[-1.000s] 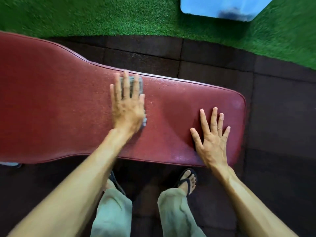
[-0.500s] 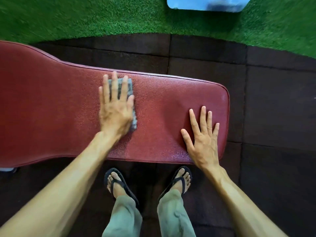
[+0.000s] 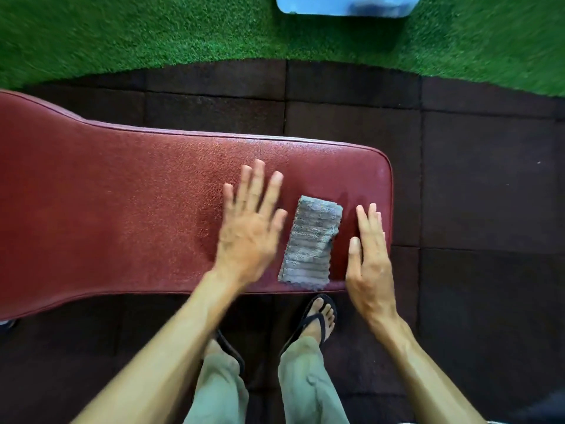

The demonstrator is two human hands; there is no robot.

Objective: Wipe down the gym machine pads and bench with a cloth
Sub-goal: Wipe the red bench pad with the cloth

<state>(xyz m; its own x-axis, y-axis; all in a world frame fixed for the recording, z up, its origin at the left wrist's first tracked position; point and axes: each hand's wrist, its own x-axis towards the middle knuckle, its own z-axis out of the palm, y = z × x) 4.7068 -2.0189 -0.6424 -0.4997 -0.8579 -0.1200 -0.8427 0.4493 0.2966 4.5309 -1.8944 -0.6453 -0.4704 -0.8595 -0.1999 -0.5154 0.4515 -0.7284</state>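
So the grey ribbed cloth point(image 3: 310, 244) is just lying folded on the red padded counter point(image 3: 122, 215), right of centre in the frame and close to the counter's rounded right end, with its lower edge hanging slightly over the near side. Nobody's holding it. The left hand point(image 3: 249, 228) sits just left of the cloth, a bit blurry, fingers point(image 3: 255, 179) spread wide and released, not touching the cloth as far as I can tell. The right hand point(image 3: 368, 261) is just right of it, fingers straight and together, also released, over the counter's near right corner. Dark rubber floor tiles point(image 3: 474, 185) run underneath, green turf point(image 3: 122, 32) fills the top, and a light blue box point(image 3: 345, 4) peeks in at the top edge.
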